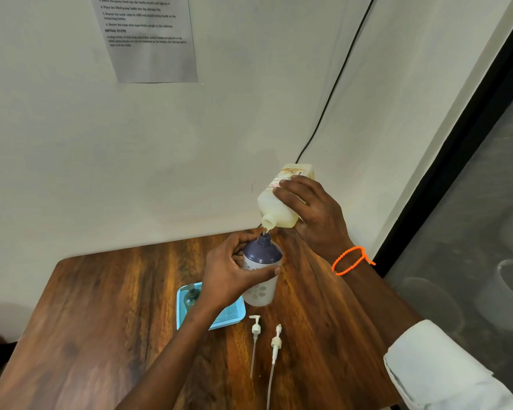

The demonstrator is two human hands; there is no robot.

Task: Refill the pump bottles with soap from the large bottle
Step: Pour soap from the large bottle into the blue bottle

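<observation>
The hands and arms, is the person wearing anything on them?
The left hand and its forearm are bare, with nothing worn in view. The right hand has an orange beaded bracelet looped around the wrist, with a little loose end sticking out. Farther up that arm is a white sleeve, pushed back from the wrist.

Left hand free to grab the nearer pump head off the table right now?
Probably not: the left hand is wrapped around the pump bottle, steadying it under the pouring large bottle. The pump head itself lies unobstructed.
</observation>
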